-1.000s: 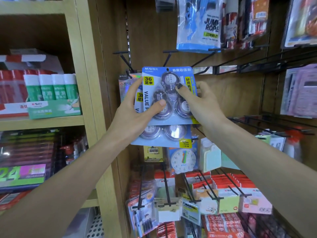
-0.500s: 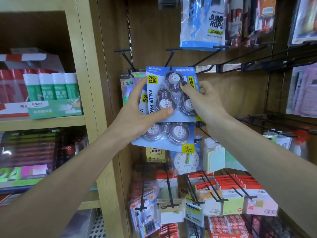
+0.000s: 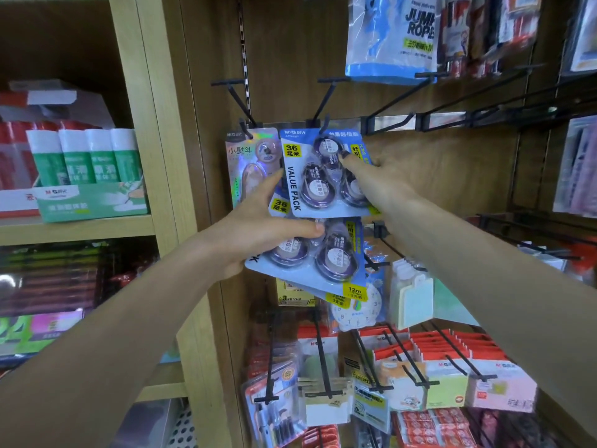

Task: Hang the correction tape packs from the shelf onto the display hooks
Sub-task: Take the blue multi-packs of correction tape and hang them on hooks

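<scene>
Right hand pinching top pack at hook.

Warm, even indoor light; glare on plastic packaging, wide-angle bending and blur toward the edges.

1. Lower correction tape pack: top hidden behind the upper correction tape pack.
2. Jump rope bag, above the upper pack: top cropped.
3. Hook tip: pack-hole engagement indeterminable.
</scene>
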